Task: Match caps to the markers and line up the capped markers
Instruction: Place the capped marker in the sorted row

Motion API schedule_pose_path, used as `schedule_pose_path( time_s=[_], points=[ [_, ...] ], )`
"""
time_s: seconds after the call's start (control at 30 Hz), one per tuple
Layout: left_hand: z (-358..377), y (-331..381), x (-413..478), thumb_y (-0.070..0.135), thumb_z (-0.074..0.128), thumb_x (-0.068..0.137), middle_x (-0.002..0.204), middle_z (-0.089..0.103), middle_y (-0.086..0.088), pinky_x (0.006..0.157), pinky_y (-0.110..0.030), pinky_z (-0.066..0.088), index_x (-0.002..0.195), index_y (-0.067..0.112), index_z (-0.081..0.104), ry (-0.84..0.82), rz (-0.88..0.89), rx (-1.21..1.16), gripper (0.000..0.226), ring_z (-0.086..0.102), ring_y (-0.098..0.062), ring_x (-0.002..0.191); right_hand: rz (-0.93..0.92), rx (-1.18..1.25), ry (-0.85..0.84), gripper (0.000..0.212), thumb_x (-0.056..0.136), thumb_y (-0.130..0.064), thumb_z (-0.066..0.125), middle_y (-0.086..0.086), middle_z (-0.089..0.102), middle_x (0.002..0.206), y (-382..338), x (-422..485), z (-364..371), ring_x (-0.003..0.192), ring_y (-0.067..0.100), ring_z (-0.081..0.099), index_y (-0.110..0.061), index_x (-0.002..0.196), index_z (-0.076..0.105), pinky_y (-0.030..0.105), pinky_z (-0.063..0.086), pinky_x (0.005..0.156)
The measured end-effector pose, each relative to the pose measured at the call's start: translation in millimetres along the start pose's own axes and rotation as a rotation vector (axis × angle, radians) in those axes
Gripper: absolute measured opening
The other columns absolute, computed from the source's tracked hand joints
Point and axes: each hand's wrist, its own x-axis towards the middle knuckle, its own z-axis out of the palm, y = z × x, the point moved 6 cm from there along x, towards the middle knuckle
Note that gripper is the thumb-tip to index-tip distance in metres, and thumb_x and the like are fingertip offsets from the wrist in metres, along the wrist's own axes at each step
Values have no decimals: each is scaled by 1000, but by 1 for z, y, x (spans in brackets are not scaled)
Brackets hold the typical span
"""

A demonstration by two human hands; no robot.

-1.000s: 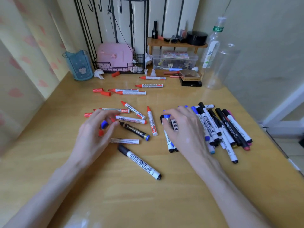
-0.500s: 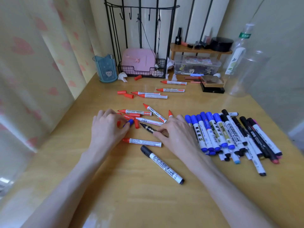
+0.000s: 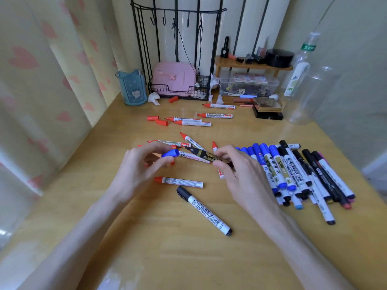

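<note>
Blue cap (image 3: 170,153) is pinched in the left hand (image 3: 138,170), its open end facing the bare tip of a black-and-gold marker (image 3: 201,153). The right hand (image 3: 240,176) has its grip narrowed on that marker's barrel. Cap and tip are near but apart, over scattered red markers (image 3: 179,182) on the wooden bench (image 3: 188,258). Capped blue and black markers (image 3: 282,164) lie in a row to the right.

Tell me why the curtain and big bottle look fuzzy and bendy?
Head view: the wide lens stretches and blurs the edges, so the curtain and clear bottle smear; the middle is sharp, the print on the black-capped marker readable; glare shines on the table at the bottom.
</note>
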Motion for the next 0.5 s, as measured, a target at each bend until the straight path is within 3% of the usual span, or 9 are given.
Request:
schedule_pose_path(
  time_s=[0.13, 0.3, 0.5],
  points=[
    [6, 3, -2, 26, 80, 89, 99, 77, 8, 68, -33, 51, 102, 23, 74, -13, 10, -73, 14, 74, -21, 81, -84, 42, 82, 21, 99, -13, 65, -9, 66, 103, -7, -7, -11, 92, 13, 61, -20, 119, 66, 32, 49, 77],
    [8, 6, -3, 30, 82, 83, 98, 78, 8, 70, -44, 53, 101, 17, 78, 1, 16, -80, 22, 71, -11, 79, -127, 32, 81, 20, 99, -10, 63, -9, 63, 103, -11, -9, -9, 92, 12, 58, -19, 116, 67, 19, 40, 80],
    [21, 17, -10, 33, 78, 86, 96, 75, 5, 68, -26, 51, 102, 18, 72, -123, 95, -90, 23, 70, -16, 82, -183, 38, 34, 22, 97, -10, 67, -5, 62, 105, -16, -12, -4, 100, 16, 58, -17, 118, 69, 20, 40, 85]
  ],
)
